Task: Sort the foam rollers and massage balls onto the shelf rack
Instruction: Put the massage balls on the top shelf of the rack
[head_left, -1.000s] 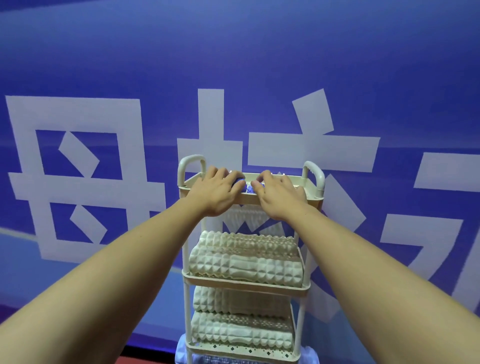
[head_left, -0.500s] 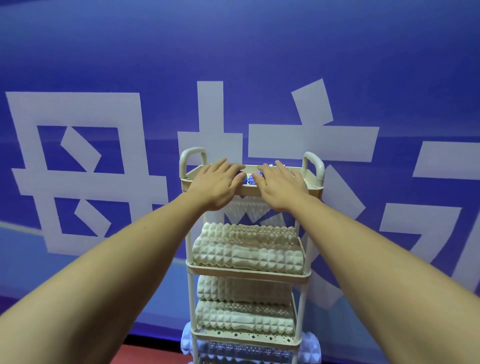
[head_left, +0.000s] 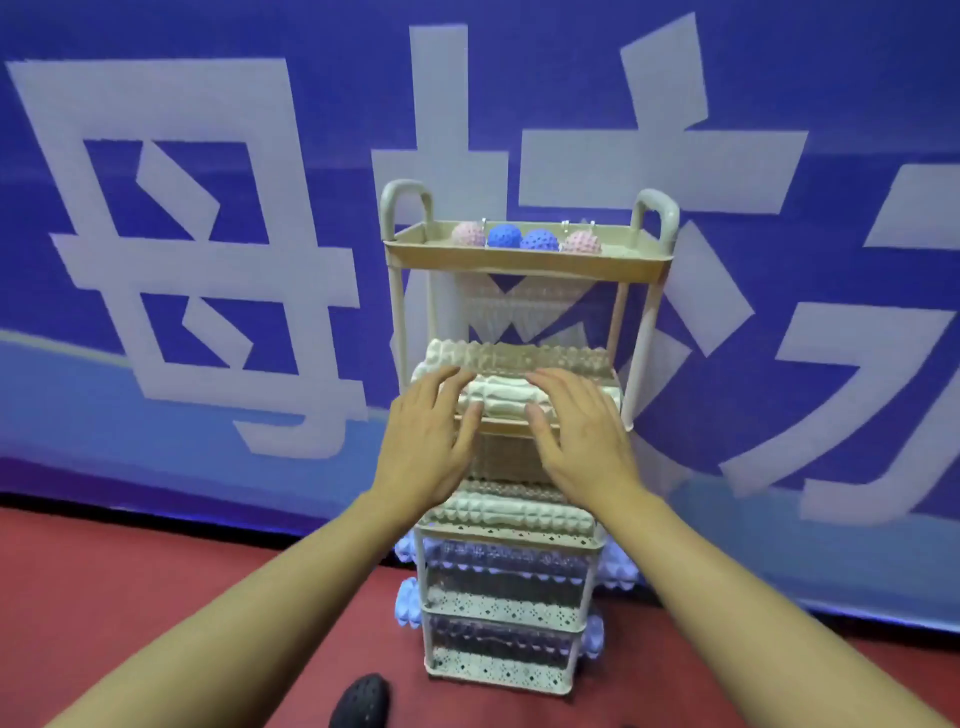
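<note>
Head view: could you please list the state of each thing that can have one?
Left hand: open, fingers on the cream roller.
Right hand: open, fingers on the same roller.
Cream roller: lying on the second shelf.
Massage balls: four in a row on the top tray.
Shelf rack: upright.

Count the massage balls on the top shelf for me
4, in a row on the top tray: pink ball leftmost, then blue, blue, pink rightmost. The tray's wall could hide others.
</note>
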